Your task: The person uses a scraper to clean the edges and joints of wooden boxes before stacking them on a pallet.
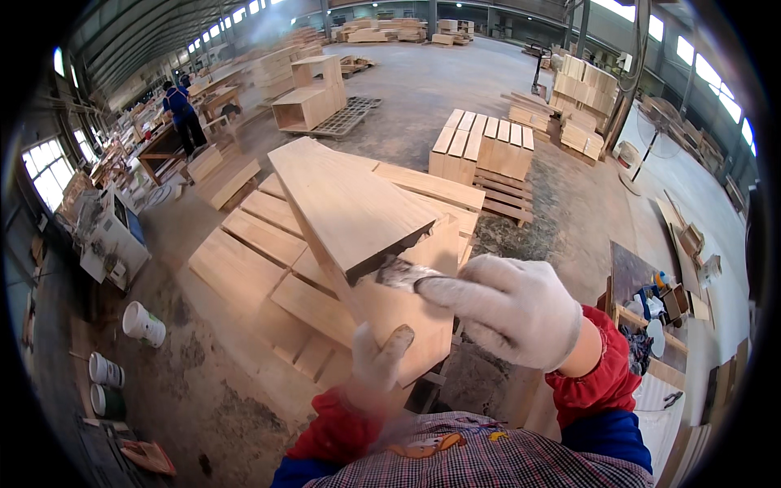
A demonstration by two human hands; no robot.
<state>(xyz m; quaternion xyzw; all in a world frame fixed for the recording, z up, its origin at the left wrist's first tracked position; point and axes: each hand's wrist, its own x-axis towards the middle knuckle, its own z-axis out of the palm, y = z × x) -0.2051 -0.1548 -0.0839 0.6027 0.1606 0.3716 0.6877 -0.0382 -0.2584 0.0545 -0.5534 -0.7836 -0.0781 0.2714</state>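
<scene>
A pale wooden box (350, 195) lies tilted across a stack of boards, with a dark strip along its near edge. My right hand (512, 313), in a white glove, pinches a small smudged grey-white piece (396, 274) against that dark edge. Whether it is a rag or a pad I cannot tell. Lower down, my left hand (376, 362), also gloved and with a stained thumb, grips the box's near corner, thumb and fingers on either side of it. Part of its fingers is hidden or blurred.
Beneath the box lie slatted wooden panels (260, 240). More wooden boxes stand on pallets (504, 195) ahead. White buckets (144, 324) sit on the floor at left, near a machine cabinet (114, 240). A bench with tools (651, 309) is at right; a person (181, 114) stands far left.
</scene>
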